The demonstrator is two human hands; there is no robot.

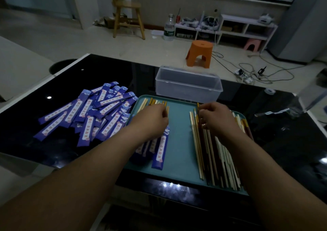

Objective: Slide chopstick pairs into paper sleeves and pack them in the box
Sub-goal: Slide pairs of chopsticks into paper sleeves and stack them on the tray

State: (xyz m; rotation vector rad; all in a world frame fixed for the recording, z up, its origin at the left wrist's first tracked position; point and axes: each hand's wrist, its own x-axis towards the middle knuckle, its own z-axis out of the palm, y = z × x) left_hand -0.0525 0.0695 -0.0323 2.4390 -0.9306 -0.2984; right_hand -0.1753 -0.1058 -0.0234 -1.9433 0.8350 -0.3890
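A teal tray point(178, 142) lies on the black glass table. Several sleeved chopstick pairs point(159, 149) lie along its left side, their tips sticking out at the far end. My left hand point(152, 119) rests over them with curled fingers and seems to grip their upper part. Loose chopsticks point(212, 152) in pale, yellow and brown tones are heaped on the tray's right side. My right hand point(215, 119) sits on that heap, fingers curled around a few sticks. Empty blue paper sleeves point(92, 113) are piled left of the tray. A clear plastic box point(187, 85) stands open behind the tray.
Clear plastic wrapping point(283, 112) and a tape roll point(269, 90) lie on the table's right part. Beyond the far table edge stand an orange stool point(200, 53), a wooden chair point(127, 11) and cables on the floor.
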